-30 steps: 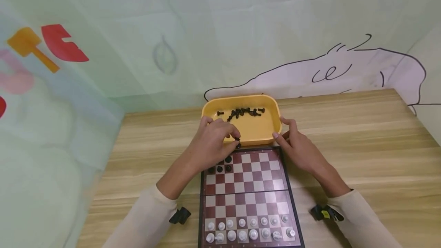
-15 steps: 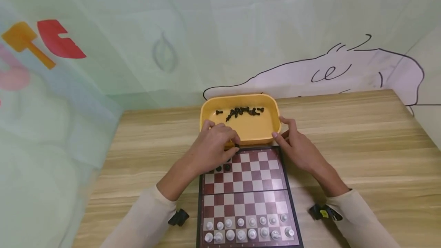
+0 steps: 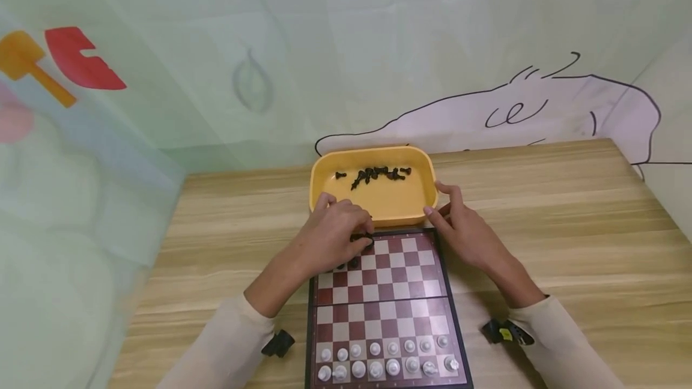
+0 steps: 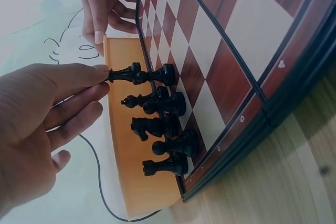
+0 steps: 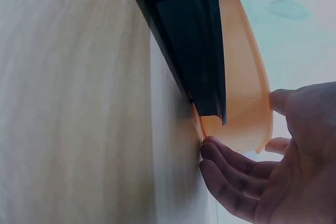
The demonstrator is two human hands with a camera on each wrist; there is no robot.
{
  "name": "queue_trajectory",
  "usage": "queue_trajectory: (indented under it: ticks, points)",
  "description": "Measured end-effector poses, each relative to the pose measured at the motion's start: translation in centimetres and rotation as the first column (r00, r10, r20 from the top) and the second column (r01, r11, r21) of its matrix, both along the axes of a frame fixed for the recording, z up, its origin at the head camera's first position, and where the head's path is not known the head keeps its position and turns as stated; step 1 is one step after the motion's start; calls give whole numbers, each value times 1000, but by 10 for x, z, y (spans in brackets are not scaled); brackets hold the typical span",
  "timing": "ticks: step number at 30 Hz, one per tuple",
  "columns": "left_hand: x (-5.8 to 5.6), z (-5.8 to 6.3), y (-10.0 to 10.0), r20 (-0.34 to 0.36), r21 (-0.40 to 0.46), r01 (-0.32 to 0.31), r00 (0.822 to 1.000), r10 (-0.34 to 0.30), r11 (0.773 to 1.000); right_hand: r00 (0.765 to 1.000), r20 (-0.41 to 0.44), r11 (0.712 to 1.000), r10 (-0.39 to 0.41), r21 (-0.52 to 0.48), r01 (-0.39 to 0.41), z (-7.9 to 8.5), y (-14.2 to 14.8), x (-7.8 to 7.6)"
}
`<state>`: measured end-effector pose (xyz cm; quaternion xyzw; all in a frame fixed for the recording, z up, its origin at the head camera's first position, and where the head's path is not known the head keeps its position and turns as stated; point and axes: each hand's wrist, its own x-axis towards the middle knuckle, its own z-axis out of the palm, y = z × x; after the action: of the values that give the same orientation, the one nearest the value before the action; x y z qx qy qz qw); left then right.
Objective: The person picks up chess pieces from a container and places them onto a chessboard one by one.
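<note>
In the head view my left hand (image 3: pixel 332 236) is over the far left of the chessboard (image 3: pixel 386 311). Its thumb and fingertips pinch the top of a tall black chess piece (image 4: pixel 125 73), shown upright at the board's back row in the left wrist view. Beside it stand a black bishop (image 4: pixel 149 98), a knight (image 4: pixel 152 127), a rook (image 4: pixel 167 165) and several pawns. My right hand (image 3: pixel 467 227) holds the right front corner of the yellow tray (image 3: pixel 400 220), thumb at the rim and fingers along the outside.
Several black pieces (image 3: pixel 378 173) lie on their sides in the tray, directly behind the board. Two rows of white pieces (image 3: pixel 375 368) stand at the board's near end. A printed cloth wall (image 3: pixel 378 47) rises behind the wooden table (image 3: pixel 567 209).
My left hand has brought the black piece from the tray's front rim down and nearer onto the board's back row. The right hand keeps its place at the tray corner.
</note>
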<state>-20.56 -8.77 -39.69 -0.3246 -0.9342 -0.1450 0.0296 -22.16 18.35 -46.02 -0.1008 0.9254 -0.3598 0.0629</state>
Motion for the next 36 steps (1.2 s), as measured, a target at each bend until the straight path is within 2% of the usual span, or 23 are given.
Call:
queue_trajectory:
  ticks: [6,13,20,25,29,36]
  points:
    - [2,-2,3,31,-27,10,999,-9,1000,1000,1,1000,-6,14,6,-1,3,4]
    - [5,-2,3,36,-42,1,999,1,999,1000,-3,1000,5,12,-5,0,3,5]
    - [-1,-1,3,26,-70,-2,1000,3,998,1000,-11,1000,15,14,-15,3,3,-1]
    - [-6,-1,6,44,-77,16,999,-13,997,1000,1,1000,-9,10,9,4,5,-2]
    - [-6,-3,6,70,-93,21,997,-14,995,1000,8,1000,-1,4,1,3,5,-1]
    - [-5,-5,3,65,-104,8,998,-1,995,1000,18,1000,-6,2,6,1,1,-1]
